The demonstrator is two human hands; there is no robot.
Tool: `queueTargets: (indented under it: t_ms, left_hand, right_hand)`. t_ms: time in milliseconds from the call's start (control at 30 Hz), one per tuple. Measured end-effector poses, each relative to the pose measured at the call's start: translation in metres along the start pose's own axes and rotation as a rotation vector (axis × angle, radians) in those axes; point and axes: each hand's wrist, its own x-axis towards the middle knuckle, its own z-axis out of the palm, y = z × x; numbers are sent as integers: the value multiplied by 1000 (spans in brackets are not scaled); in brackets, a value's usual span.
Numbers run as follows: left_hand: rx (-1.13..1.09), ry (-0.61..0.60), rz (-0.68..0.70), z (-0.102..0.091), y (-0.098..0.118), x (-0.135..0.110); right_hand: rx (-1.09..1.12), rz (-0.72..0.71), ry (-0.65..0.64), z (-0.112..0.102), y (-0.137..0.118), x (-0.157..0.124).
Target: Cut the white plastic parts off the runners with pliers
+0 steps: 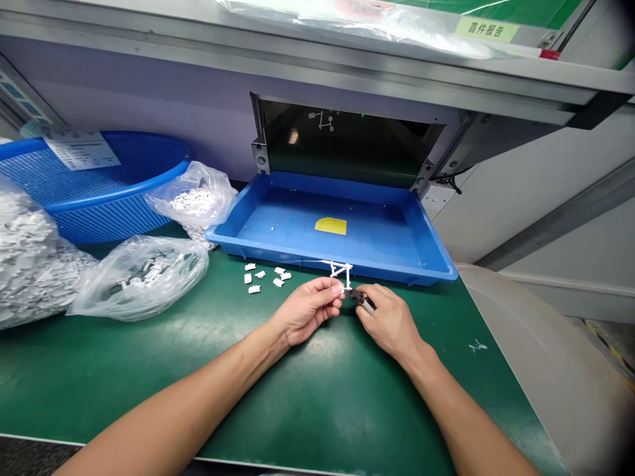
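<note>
My left hand [310,309] is closed, pinching a small white plastic piece on the end of a thin branched sprue [348,276]. My right hand [391,318] is wrapped around a pair of nippers [366,303], whose dark jaws touch or nearly touch the sprue beside my left fingertips. The held piece is mostly hidden by my fingers. Several small white plastic parts [259,274] lie loose on the green tabletop [297,410], left of and beyond my left hand.
Just beyond my hands, a blue tray [292,211] bearing a yellow label sits below a dark opening [347,142] with another sprue inside. Clear bags [143,277] of white parts and a blue mesh basket [114,215] stand at left. A pale rounded surface [536,330] adjoins the table's right edge.
</note>
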Motion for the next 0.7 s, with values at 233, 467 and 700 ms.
queueTargets:
  t_ms: [233, 467, 700]
  left_hand:
    - [333, -76, -17, -1, 4, 1]
    - [995, -25, 288, 0, 102, -51]
    - [986, 526, 798, -44, 191, -122]
  right_hand:
    - [60, 16, -289, -31, 13, 5]
    - [6, 45, -84, -58, 6, 13]
    - [-280, -275, -69, -3, -14, 6]
